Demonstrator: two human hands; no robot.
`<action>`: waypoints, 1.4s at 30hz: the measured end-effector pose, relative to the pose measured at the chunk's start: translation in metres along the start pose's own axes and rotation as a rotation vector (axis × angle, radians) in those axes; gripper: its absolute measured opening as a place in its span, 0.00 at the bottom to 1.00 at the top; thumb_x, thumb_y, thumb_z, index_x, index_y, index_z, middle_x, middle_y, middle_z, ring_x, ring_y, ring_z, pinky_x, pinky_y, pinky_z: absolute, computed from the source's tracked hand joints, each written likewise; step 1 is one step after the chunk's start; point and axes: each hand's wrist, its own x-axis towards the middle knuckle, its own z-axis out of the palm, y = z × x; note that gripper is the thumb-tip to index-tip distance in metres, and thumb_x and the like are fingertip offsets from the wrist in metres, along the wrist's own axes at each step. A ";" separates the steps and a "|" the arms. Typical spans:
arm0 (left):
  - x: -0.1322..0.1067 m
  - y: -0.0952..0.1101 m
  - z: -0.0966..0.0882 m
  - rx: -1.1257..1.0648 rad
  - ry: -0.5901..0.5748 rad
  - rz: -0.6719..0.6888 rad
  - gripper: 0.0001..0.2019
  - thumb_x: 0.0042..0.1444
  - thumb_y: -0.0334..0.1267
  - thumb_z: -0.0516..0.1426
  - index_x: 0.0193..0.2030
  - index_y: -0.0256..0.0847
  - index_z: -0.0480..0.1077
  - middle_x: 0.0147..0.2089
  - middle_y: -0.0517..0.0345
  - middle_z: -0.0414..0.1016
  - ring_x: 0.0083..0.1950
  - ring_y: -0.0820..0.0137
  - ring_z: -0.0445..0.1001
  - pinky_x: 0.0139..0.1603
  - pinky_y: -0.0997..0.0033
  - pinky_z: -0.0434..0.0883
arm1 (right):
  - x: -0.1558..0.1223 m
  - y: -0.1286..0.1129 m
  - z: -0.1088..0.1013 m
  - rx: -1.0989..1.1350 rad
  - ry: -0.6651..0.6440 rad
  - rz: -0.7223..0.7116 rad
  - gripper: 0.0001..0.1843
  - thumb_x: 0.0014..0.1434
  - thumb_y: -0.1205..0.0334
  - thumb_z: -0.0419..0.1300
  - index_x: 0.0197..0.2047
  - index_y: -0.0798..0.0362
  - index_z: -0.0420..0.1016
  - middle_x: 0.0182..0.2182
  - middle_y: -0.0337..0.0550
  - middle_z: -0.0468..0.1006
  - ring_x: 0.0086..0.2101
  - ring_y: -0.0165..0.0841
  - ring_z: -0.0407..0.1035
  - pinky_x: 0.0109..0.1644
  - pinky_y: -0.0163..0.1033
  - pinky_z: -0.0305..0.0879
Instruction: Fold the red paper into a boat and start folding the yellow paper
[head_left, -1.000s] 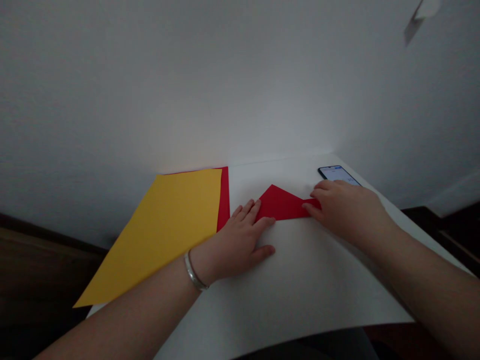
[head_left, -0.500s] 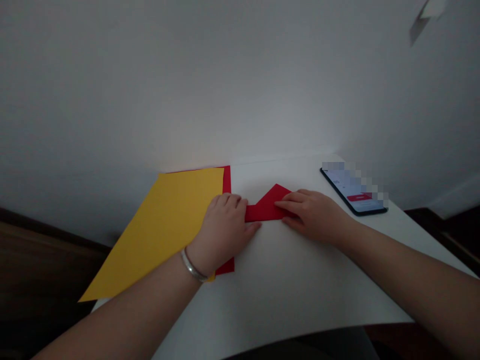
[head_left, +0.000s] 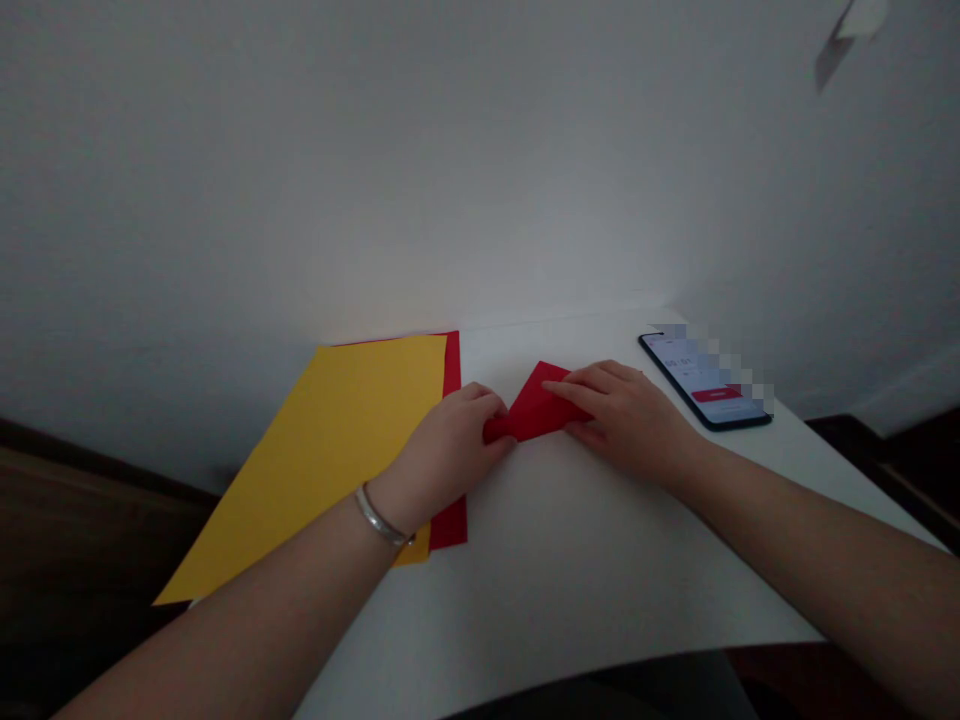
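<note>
A small folded red paper [head_left: 534, 410] lies on the white table [head_left: 585, 560] between my hands. My left hand [head_left: 448, 450], a silver bangle on its wrist, pinches the paper's left end with curled fingers. On the paper's right part rests my right hand [head_left: 626, 415], its fingers stretched out and pressing it flat. A large yellow sheet [head_left: 337, 445] lies to the left, on top of a red sheet [head_left: 450, 520] whose right edge shows beside my left hand.
A phone [head_left: 705, 382] with a lit screen lies at the table's far right. A white wall stands right behind the table. The table's front edge runs near my forearms, with dark floor beyond on both sides.
My left hand has gone from lying flat to pinching the red paper's left end. My right hand slid left along the paper, which is now folded smaller, and uncovered the phone.
</note>
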 end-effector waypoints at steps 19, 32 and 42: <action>0.010 0.000 0.014 -0.812 0.002 -0.370 0.25 0.57 0.39 0.56 0.61 0.38 0.58 0.48 0.47 0.76 0.45 0.64 0.75 0.48 0.59 0.72 | 0.001 0.000 0.001 -0.013 0.158 -0.166 0.07 0.60 0.69 0.57 0.34 0.54 0.76 0.33 0.45 0.77 0.34 0.38 0.66 0.40 0.42 0.62; 0.004 0.010 0.016 -0.585 0.118 0.015 0.16 0.52 0.26 0.57 0.48 0.41 0.70 0.41 0.58 0.75 0.36 0.75 0.72 0.36 0.73 0.72 | 0.003 -0.006 0.002 -0.065 0.362 -0.192 0.10 0.61 0.66 0.59 0.45 0.53 0.77 0.41 0.46 0.79 0.39 0.37 0.67 0.44 0.42 0.64; 0.001 0.008 0.011 -0.136 0.030 0.193 0.08 0.59 0.32 0.56 0.45 0.40 0.71 0.41 0.56 0.73 0.40 0.69 0.72 0.44 0.68 0.71 | 0.003 -0.010 -0.003 -0.249 0.290 -0.383 0.08 0.64 0.68 0.55 0.41 0.51 0.76 0.36 0.37 0.81 0.41 0.36 0.67 0.47 0.43 0.57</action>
